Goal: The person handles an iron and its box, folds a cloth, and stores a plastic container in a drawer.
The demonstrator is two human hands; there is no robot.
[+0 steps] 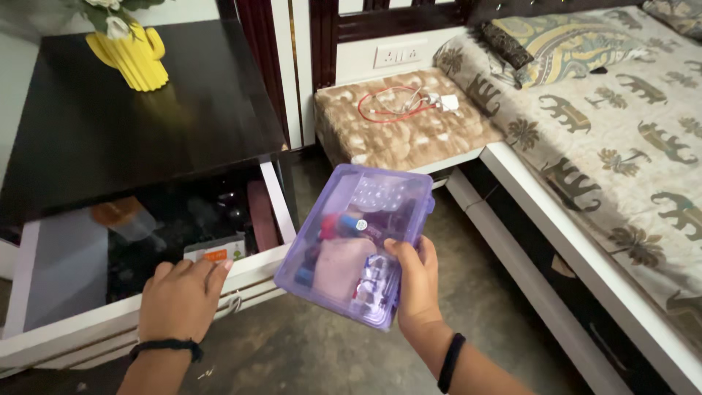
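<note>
The right hand (pixel 417 281) holds a translucent purple plastic box (pixel 357 241) in the air above the grey floor (pixel 329 351), between the open drawer (pixel 146 249) and the bed (pixel 614 146); its fingers are closed on the box's near right edge, thumb lying across the lid. The box is a flat rectangle with rounded corners, tilted so the lid faces up, and through the cloudy plastic show small jumbled items: a pale pink pad, a blister strip of pills, something red and a round blue-capped piece. The left hand (pixel 183 296) rests on the white front rail of the drawer, fingers curled over its top edge and gripping it. Both wrists wear thin black bands. Inside the drawer the contents are dim: a white carton with an orange patch (pixel 214 251), a clear plastic bag and dark objects that cannot be made out. Above the drawer sits a glossy black counter (pixel 131 124) carrying a ribbed yellow cactus-shaped vase (pixel 135 55) with white flowers. Beyond the box a low white stand topped with a mottled brown plush cloth (pixel 402 124) holds a coiled red cable (pixel 391 102) and a white charger. The bed has a white frame and a beige sheet printed with elephants and palms.
</note>
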